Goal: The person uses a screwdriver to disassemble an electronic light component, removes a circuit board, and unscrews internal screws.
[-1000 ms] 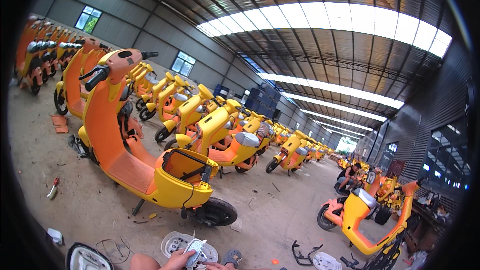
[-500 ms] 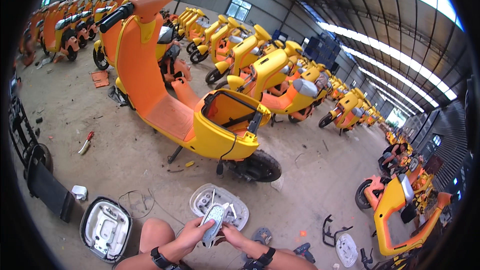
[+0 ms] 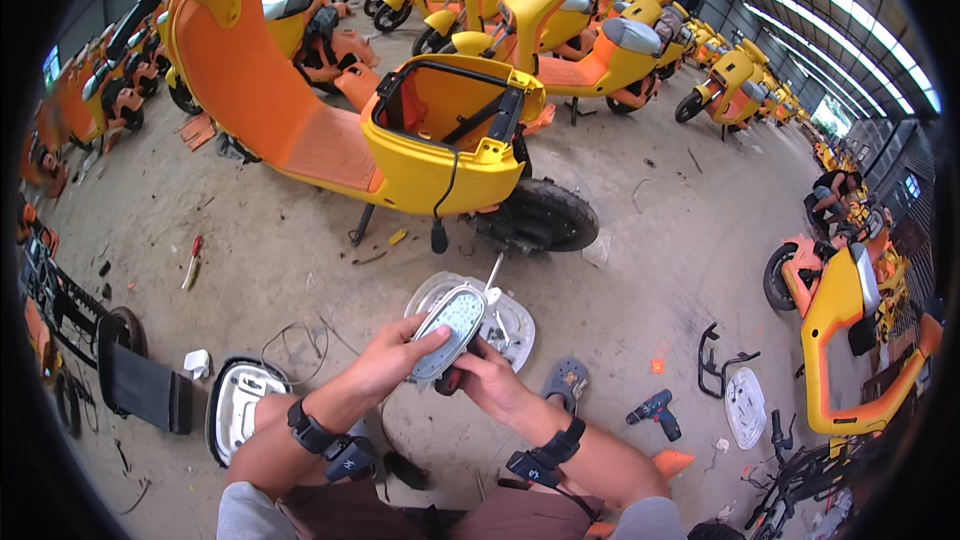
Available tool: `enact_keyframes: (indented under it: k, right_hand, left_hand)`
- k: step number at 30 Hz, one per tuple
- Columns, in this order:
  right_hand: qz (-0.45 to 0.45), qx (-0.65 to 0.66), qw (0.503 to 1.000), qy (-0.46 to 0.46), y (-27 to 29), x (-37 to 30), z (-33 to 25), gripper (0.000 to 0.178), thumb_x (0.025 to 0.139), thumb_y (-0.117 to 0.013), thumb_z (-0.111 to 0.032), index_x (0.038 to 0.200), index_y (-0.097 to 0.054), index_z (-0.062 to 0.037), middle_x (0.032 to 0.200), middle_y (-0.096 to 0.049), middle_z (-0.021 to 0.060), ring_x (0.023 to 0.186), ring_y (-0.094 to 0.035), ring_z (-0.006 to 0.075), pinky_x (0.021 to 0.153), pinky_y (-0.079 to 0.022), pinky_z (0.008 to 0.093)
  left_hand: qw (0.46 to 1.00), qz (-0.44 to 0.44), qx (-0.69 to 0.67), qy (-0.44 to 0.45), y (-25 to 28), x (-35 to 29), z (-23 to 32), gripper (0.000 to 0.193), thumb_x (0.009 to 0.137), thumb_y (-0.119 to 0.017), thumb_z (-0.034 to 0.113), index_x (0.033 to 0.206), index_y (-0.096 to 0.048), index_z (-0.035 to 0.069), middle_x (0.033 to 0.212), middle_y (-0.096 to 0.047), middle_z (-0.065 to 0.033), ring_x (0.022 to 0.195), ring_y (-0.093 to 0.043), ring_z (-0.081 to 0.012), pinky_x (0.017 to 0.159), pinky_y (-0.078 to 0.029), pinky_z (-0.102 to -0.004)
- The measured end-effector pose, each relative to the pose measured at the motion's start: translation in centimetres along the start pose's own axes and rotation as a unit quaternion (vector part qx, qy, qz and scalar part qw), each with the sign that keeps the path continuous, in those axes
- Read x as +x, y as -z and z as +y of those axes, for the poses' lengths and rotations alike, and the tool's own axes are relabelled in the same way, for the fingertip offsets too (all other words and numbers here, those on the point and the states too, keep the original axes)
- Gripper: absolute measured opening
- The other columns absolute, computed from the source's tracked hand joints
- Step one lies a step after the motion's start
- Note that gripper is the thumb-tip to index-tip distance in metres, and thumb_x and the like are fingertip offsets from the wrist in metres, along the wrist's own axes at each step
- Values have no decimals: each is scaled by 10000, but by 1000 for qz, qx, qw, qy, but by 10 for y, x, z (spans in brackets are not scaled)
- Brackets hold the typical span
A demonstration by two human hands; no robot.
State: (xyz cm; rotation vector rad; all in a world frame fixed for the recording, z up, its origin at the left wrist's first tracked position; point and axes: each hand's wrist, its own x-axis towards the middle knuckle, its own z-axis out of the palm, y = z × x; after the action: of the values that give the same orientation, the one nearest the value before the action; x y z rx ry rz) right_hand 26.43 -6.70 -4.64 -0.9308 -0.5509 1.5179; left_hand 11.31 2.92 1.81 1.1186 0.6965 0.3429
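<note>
My left hand (image 3: 395, 352) grips an oval lamp-like piece (image 3: 462, 312) with a pale blue, dotted face and a white rim, thumb on its face. Fingers closed, my right hand (image 3: 490, 378) is at its lower right side around a screwdriver with a red-and-black handle (image 3: 450, 381). A thin metal shaft (image 3: 496, 268) shows past the oval piece's far end; the piece hides the stretch between. Beneath both hands, a whitish tray-like cover (image 3: 522, 325) lies on the floor with small parts in it.
A yellow-orange scooter (image 3: 430, 175) with an open rear compartment stands ahead. On the floor lie a white shell with a dark rim (image 3: 235, 390), a cordless drill (image 3: 655, 414), a black bracket (image 3: 712, 360), a white oval plate (image 3: 745, 408) and a red-handled tool (image 3: 192, 260). A person (image 3: 830, 198) crouches far right.
My view has tipped downward, bringing more of my arms and legs into sight. The oval piece is turned more face-up, and the red-and-black handle now shows at my right hand.
</note>
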Motion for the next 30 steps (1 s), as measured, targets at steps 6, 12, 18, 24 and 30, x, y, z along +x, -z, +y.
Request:
enact_keyframes:
  k: [6, 12, 18, 24, 30]
  right_hand:
    - [162, 9, 986, -47, 6, 14, -20, 473, 967, -539, -308, 1387, -466, -104, 1037, -625, 135, 647, -585, 168, 591, -505, 328]
    - [175, -141, 963, 150, 20, -36, -35, 688, 963, -280, -495, 1447, -394, -19, 841, -591, 111, 491, -535, 166, 377, -413, 279]
    - [306, -244, 877, 278, -2, -26, -29, 390, 929, -613, -134, 1270, -566, 49, 904, -635, 60, 645, -553, 77, 548, -450, 206]
    - [250, -204, 897, 301, -24, -39, -36, 470, 879, -645, -60, 1306, -495, 67, 1095, -595, 132, 802, -592, 129, 688, -489, 228]
    - [239, -188, 885, 352, -17, -48, -44, 530, 839, -679, -27, 1313, -454, 44, 1139, -592, 182, 842, -613, 170, 660, -527, 268]
  left_hand:
    - [990, -24, -136, -41, 49, 10, -24, 373, 1020, -523, 213, 1302, -520, -32, 1108, -678, -154, 921, -690, -226, 842, -561, -335]
    - [979, -31, -196, -43, 44, 21, -22, 475, 1059, -387, 347, 1384, -429, 3, 1117, -665, -199, 810, -703, -273, 653, -579, -342]
    - [914, -104, -390, -33, 61, 20, -32, 523, 1054, -192, 341, 1475, -341, 67, 1304, -572, -231, 938, -662, -294, 674, -546, -378]
    - [941, -142, -291, -99, 48, 14, -27, 658, 888, -376, 123, 1527, -233, 67, 1383, -511, -243, 1019, -643, -289, 726, -527, -365]
    - [974, -113, -133, -143, 39, 17, -21, 815, 765, -436, -169, 1518, -201, 35, 1401, -489, -241, 1150, -619, -296, 945, -535, -410]
